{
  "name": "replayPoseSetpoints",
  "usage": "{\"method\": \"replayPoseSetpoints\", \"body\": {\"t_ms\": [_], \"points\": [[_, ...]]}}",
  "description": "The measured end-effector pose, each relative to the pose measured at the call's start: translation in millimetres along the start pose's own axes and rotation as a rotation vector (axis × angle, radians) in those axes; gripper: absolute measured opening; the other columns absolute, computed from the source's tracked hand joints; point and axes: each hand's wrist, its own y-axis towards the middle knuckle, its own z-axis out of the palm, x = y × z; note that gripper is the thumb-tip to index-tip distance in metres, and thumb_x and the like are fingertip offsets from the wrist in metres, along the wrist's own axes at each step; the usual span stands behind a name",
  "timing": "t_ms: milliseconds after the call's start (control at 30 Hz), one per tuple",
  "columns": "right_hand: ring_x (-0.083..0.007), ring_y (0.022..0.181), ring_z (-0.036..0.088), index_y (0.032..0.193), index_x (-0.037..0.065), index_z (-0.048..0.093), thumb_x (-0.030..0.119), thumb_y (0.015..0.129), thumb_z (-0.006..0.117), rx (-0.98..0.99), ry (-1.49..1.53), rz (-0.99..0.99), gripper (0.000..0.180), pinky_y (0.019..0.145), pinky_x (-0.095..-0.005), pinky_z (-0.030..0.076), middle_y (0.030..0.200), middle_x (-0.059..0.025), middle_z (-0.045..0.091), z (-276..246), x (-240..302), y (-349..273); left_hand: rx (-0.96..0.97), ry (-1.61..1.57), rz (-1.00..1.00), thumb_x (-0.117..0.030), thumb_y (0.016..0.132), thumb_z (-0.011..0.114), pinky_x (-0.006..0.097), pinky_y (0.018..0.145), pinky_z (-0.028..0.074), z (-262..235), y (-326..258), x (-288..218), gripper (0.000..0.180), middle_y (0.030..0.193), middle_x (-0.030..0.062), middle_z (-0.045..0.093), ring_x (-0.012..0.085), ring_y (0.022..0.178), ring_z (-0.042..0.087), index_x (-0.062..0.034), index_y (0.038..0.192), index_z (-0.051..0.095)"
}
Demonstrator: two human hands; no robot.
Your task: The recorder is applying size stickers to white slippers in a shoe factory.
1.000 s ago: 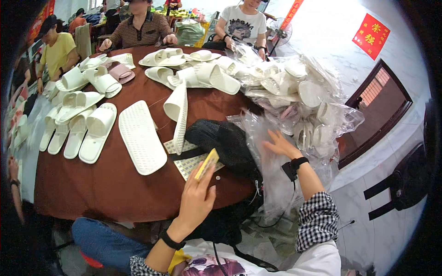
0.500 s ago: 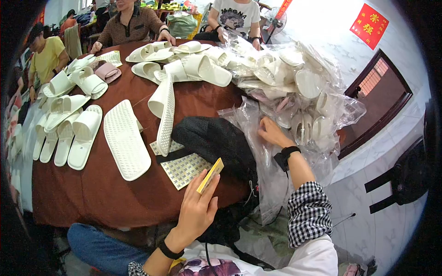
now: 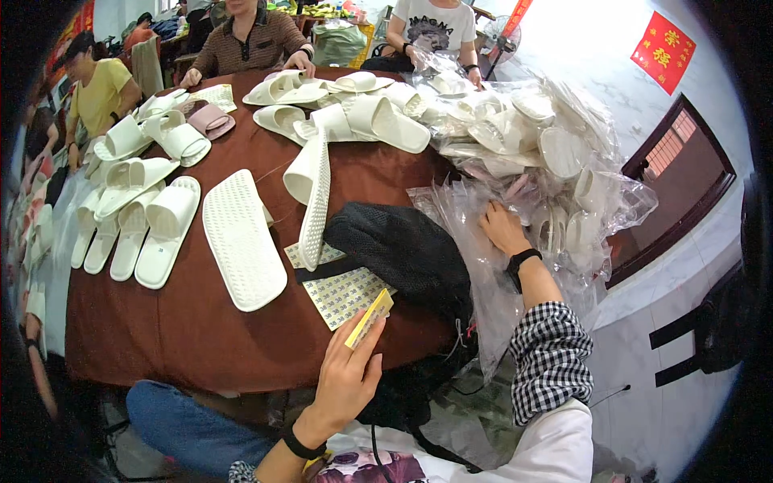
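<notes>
My left hand [image 3: 348, 374], near the front edge of the table, holds a small yellow-edged folded sticker sheet [image 3: 369, 319] between its fingers. My right hand [image 3: 506, 229] is bent into a heap of clear plastic bags [image 3: 487, 282] at the table's right side, its curled fingers gripping the film. A flat sheet of stickers [image 3: 342, 299] lies beyond my left hand, partly beneath a black mesh bag [image 3: 394, 241]. One white slipper [image 3: 314, 205] leans on its side against that bag. Left of it, another white slipper [image 3: 244, 241] lies with its dimpled sole up.
White slippers [image 3: 167, 233] stand in a row at the left, with a pink slipper [image 3: 211, 119] behind them. Bagged slippers [image 3: 564, 153] are piled at the far right. Two people sit across the brown-covered table [image 3: 161, 338]; a person in yellow [image 3: 101, 92] is at the far left.
The view has swung a little left, so the table and slippers sit farther right in the picture. Both hands keep nearly the same pose, the right one still among the plastic bags.
</notes>
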Motion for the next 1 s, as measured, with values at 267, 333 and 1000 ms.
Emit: {"method": "replayPoseSetpoints", "body": {"t_ms": [267,333,1000], "points": [[-0.0421,0.106,0.059,0.094,-0.002,0.067,0.023,0.088,0.058,0.013,0.130,-0.132,0.027,0.088,-0.0500,0.050,0.114,-0.0200,0.060,-7.7,-13.0,2.9,-0.136,0.053,0.036,-0.001,0.084,0.065,0.049,0.108,0.040,-21.7,-3.0,-1.0,0.060,0.140,0.0270,0.049,0.0423,0.130,0.048,-0.0058,0.143,0.052],[-0.0439,0.099,0.060,0.092,-0.004,0.066,0.021,0.088,0.056,-0.010,0.159,-0.224,0.027,0.087,-0.0504,0.049,0.107,-0.0215,0.061,-15.3,-34.9,8.4,-0.258,0.147,0.050,-0.001,0.083,0.065,0.049,0.108,0.040,-35.4,-1.1,0.4,0.061,0.140,0.0274,0.049,0.0430,0.129,0.048,-0.0056,0.142,0.052],[-0.0347,0.086,0.070,0.141,-0.017,0.034,0.052,0.073,0.080,0.001,0.128,-0.535,0.107,0.069,-0.0378,0.058,0.120,-0.0270,0.058,-147.3,332.9,-22.8,-0.261,0.785,-0.210,-0.004,0.077,0.069,0.071,0.104,0.030,-77.4,30.5,84.4,0.080,0.116,0.0246,0.062,0.0448,0.139,0.037,-0.0014,0.150,0.036]]}}
